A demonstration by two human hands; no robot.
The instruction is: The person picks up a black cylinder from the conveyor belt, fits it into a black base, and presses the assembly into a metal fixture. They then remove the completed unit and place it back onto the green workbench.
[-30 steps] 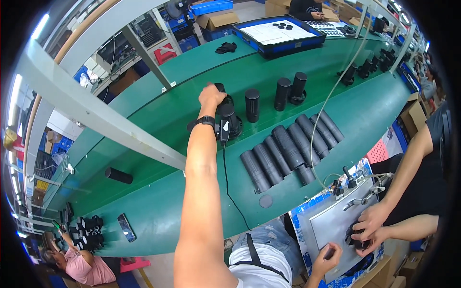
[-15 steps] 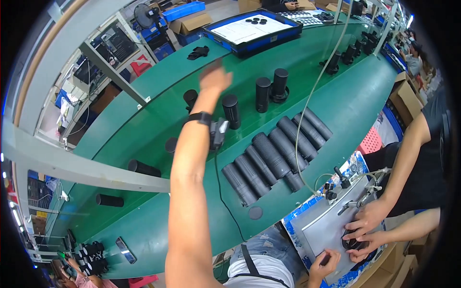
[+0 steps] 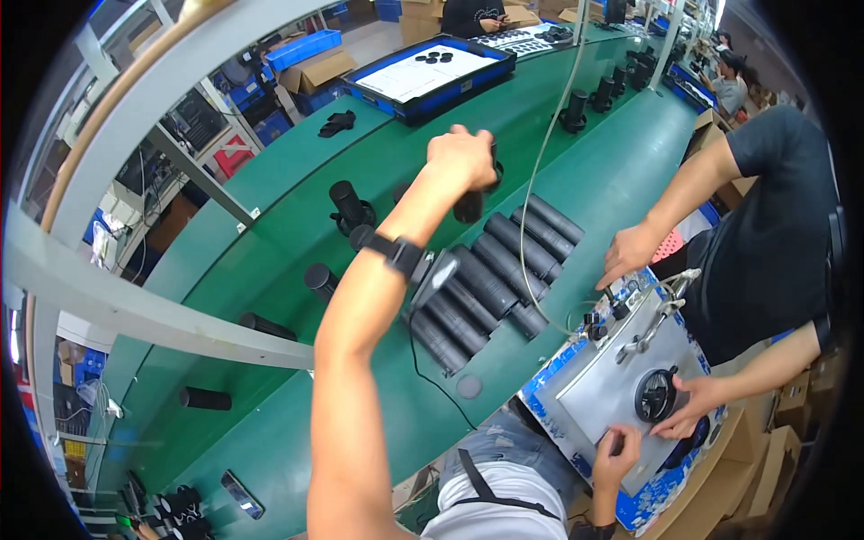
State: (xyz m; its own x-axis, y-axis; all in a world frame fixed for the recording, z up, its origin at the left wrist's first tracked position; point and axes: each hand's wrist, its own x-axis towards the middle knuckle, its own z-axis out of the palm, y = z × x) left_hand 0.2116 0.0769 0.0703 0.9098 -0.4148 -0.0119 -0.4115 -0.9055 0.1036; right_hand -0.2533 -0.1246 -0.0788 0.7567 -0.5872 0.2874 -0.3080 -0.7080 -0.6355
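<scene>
Above green surface (image 3: 292,241), left hand (image 3: 463,160) around cylinder (image 3: 469,207)

No legible words, labels, signs (too small)

two hands of the wearer are showing, the left hand (image 3: 462,158) gripping one dark cylinder (image 3: 468,209) and the right hand (image 3: 617,454) gripping one small dark piece (image 3: 616,443); at least six black tubes (image 3: 486,281) are lying side by side, overlaps making the exact number hard to tell; one grey disc (image 3: 469,387) is lying near them; two upright cylinders (image 3: 344,193) and two lying cylinders (image 3: 205,398) are resting left of the left forearm (image 3: 351,414); at least three dark assemblies (image 3: 574,111) are standing farther off; one tray (image 3: 459,88) is holding about five black discs (image 3: 433,59); one phone (image 3: 242,495), one black bundle (image 3: 337,124) and one round black part (image 3: 655,396) are also lying about; two co-worker's hands (image 3: 632,249) are showing
</scene>
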